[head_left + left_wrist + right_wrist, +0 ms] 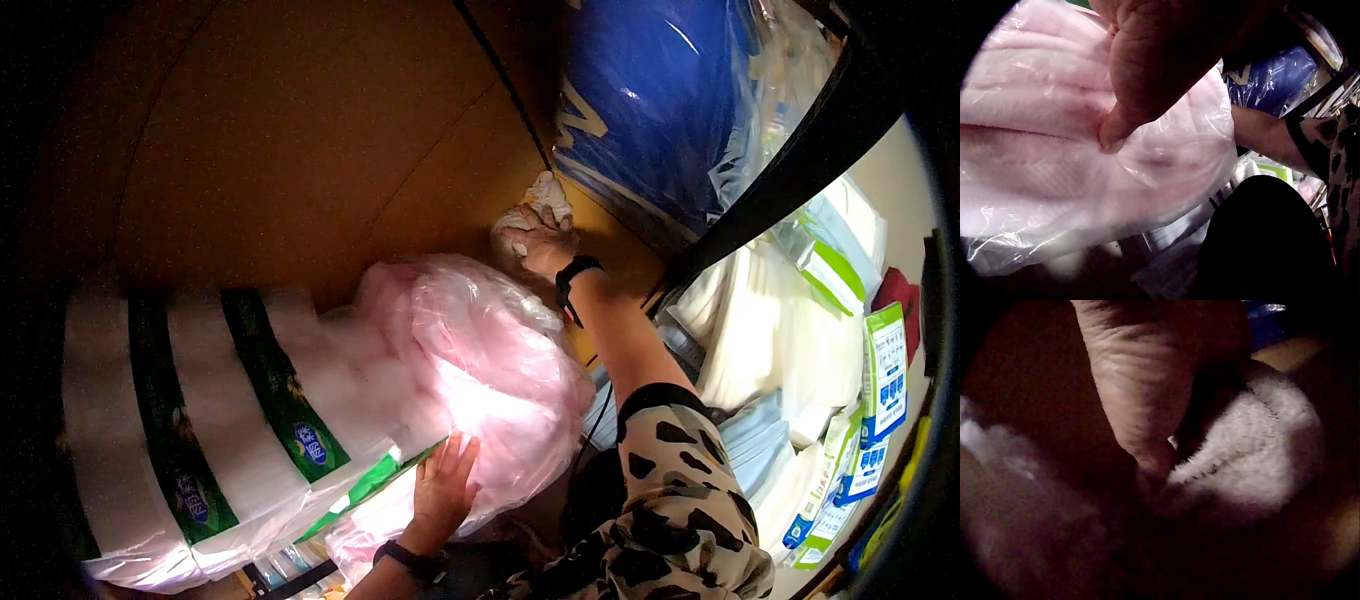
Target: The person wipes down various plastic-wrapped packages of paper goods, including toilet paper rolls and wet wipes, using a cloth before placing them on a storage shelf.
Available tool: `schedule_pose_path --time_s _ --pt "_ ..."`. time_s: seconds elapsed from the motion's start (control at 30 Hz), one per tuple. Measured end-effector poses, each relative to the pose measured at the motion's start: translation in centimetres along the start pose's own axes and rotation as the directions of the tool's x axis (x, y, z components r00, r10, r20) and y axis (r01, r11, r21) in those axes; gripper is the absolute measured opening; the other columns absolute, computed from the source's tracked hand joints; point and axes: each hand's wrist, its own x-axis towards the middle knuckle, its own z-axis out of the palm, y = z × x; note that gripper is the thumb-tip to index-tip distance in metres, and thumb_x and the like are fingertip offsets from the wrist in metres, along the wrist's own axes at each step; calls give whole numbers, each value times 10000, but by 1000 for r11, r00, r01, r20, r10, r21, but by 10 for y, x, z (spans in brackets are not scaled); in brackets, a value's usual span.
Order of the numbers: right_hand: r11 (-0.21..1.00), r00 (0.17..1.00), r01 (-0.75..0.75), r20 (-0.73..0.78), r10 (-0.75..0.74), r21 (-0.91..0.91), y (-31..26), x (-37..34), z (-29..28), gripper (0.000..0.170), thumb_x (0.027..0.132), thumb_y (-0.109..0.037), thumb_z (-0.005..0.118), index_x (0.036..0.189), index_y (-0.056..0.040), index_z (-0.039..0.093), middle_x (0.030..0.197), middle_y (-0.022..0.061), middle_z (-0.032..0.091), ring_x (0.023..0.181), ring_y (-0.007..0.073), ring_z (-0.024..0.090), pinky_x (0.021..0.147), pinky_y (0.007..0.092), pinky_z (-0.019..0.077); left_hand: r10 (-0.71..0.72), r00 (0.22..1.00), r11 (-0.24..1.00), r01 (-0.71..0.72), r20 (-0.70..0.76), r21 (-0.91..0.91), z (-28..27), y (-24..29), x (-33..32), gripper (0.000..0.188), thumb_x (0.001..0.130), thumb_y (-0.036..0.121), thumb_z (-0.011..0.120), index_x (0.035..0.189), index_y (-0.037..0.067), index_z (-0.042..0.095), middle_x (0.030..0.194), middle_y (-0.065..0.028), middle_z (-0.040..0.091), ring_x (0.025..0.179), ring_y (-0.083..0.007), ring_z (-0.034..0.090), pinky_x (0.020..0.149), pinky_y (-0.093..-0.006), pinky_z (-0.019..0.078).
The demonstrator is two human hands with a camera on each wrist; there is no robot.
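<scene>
My right hand point(548, 246) reaches to the back corner of a brown board surface point(400, 200) and grips a bunched white cloth point(545, 190). In the right wrist view the thumb lies against the fluffy cloth point(1260, 450); the other fingers are in shadow there. Lower down, my left hand point(445, 490) rests with extended fingers on a pink, soft-looking bundle point(480, 350) in clear plastic. The left wrist view shows the thumb point(1113, 140) touching the wrinkled plastic over the pink bundle point(1029, 169).
White packs with dark green bands point(240, 420) lie left of the pink bundle. A blue plastic-wrapped package point(650, 100) stands behind the right hand. A black bar point(790, 170) slants across the right side, before stacked white packs point(760, 310) with green-and-blue labels.
</scene>
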Motion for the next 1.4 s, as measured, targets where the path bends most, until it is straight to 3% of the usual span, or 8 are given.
schedule_pose_path --time_s 0.33,0.5,0.6,0.77,0.9,1.0,1.13,1.4 --pt "967 978 208 46 -203 -150 43 -85 37 564 888 -93 471 1415 -274 382 1480 131 325 1336 371 323 1099 476 259 -38 999 999 38 18 5 1 3 -2 781 738 242 741 1411 147 356 1448 -151 328 1307 -334 340 1059 -453 295" --pt "998 840 20 543 16 -60 39 -132 25 524 932 -116 479 1432 -219 361 1394 176 422 1267 308 448 977 556 378 -28 1000 1000 28 6 -4 3 6 -5 806 734 224 743 1424 118 340 1456 -172 314 1333 -360 297 1058 -470 293" --pt "993 937 90 345 -59 -73 39 -163 38 509 932 -94 463 1422 -204 379 1358 177 463 1238 354 467 962 605 359 -4 1000 1000 4 -7 16 -3 10 -9 791 742 208 727 1423 95 340 1457 -184 308 1333 -364 299 1063 -467 286" --pt "991 808 -61 577 119 -118 16 -165 -5 448 972 -167 348 1418 -187 385 1412 175 412 1332 374 348 1104 601 50 40 999 996 -40 -1 85 -6 10 -13 776 758 210 711 1426 92 335 1458 -178 307 1334 -351 306 1072 -444 289" --pt "987 870 -148 468 158 -60 16 -164 6 445 975 -169 340 1418 -188 389 1433 173 390 1342 385 331 1097 616 58 67 997 995 -69 23 68 -7 6 -10 773 755 224 722 1417 86 347 1440 -201 322 1333 -380 295 1091 -459 268" --pt "983 964 14 263 35 -181 44 -148 76 416 919 -205 445 1331 -224 496 1272 146 543 1162 351 531 925 511 429 77 997 995 -79 23 67 -3 3 -8 768 754 229 720 1412 74 354 1426 -222 338 1329 -397 296 1101 -468 252" --pt "982 963 -178 216 161 58 38 -156 59 397 912 -189 436 1295 -229 532 1261 161 542 1149 373 540 940 488 432 59 998 998 -59 15 27 -1 2 -9 763 752 200 717 1414 83 355 1435 -216 339 1329 -394 301 1090 -473 263" --pt "999 977 46 211 -41 -20 48 -175 56 409 844 -104 480 1218 -208 609 1158 118 624 1048 304 598 883 390 485 92 994 995 -94 -61 -25 4 0 -24 609 812 92 600 1386 83 398 1441 -182 333 1318 -370 322 1060 -464 286"
